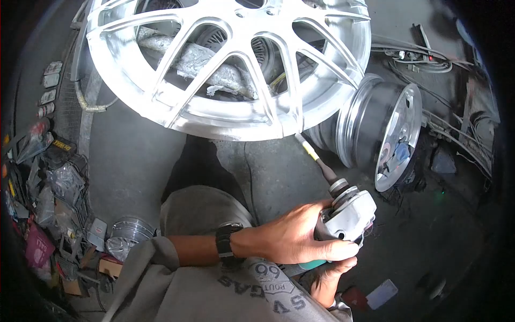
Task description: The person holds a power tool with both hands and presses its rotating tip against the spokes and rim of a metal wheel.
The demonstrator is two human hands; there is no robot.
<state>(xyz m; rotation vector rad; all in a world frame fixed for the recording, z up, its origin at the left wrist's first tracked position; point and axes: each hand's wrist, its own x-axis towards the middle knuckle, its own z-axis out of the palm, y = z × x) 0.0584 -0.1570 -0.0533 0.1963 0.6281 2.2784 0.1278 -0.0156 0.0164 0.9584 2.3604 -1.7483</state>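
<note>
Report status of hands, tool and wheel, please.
Left hand closed on power tool; right hand at body, partly hidden. Tool tip by bright wheel, contact unclear. Nothing visible between them.

Bare grey concrete floor, scuffed and stained, spreads through the workspace, lit brightly at the middle and falling to black at the edges. Along the left lies a crowded heap of clear plastic bags, a pink bag and a yellow-lettered DeWalt item, with a metal rim just beside. Loose grey cables tangle at the upper right, near a small red light.
</note>
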